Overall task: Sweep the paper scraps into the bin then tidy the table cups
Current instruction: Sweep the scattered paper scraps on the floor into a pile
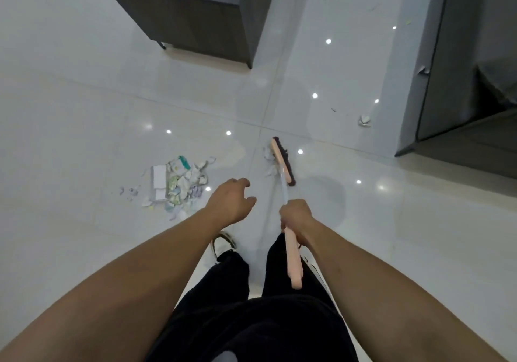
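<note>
Since it's all light stuff, here's the rundown:
Scraps: the heap of torn white and green paper scraps (174, 185) sits on the glossy white tile floor (84, 109), left of the broom; a few bits lie right against the bristles, and strays like one crumpled white piece (364, 121) sit well apart near the grey cabinet (447, 81).
Handling: I'd guess they're featherweight and skid on that slick tile, so short gentle strokes.
Broom: pink long-handled broom with dark bristles (283, 160), stiff and light; best held high on the pink grip.
Right hand (296, 214): curled round the handle, forearm angled in.
Left hand (232, 202): off the broom, fingers loosely bent, holding nothing.
</note>
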Demonstrator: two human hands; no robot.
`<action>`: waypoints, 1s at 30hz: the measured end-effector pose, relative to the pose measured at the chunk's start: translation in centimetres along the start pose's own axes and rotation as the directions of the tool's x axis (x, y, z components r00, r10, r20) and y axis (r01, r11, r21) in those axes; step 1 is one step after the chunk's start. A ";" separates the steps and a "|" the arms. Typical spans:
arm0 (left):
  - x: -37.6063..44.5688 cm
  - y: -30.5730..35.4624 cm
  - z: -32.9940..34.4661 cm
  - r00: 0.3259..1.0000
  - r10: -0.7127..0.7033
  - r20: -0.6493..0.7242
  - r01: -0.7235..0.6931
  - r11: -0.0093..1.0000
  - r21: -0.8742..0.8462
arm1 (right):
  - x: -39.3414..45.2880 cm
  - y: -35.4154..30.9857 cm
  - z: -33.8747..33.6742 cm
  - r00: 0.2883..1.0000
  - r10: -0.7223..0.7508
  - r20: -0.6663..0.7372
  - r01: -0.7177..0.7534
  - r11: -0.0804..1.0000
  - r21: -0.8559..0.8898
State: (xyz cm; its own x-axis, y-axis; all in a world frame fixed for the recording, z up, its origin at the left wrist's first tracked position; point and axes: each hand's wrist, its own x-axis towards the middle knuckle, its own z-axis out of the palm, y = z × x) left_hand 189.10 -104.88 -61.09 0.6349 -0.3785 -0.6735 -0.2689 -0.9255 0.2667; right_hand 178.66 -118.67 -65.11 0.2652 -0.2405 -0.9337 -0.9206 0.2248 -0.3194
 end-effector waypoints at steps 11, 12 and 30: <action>3.6 0.3 -3.9 0.999 -0.039 -0.019 0.039 0.999 -0.014 | -0.9 -5.5 -0.1 0.993 0.009 0.119 -0.015 0.999 0.052; 4.5 0.9 -4.3 1.000 -0.027 -0.006 0.027 1.000 -0.007 | -0.6 -6.1 -1.5 0.997 -0.011 0.081 0.004 0.997 0.082; 20.5 6.7 -11.9 0.974 0.204 0.096 -0.206 0.978 0.011 | 10.3 -16.7 -19.7 0.900 0.231 -0.370 -0.088 0.927 0.364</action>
State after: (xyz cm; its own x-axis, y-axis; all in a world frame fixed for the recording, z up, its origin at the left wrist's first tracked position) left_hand 208.92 -118.96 -64.91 0.4940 -0.5568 -0.6678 -0.4022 -0.8273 0.3922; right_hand 191.09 -143.47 -66.19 -0.0798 -0.5139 -0.8541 -0.7728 0.5731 -0.2727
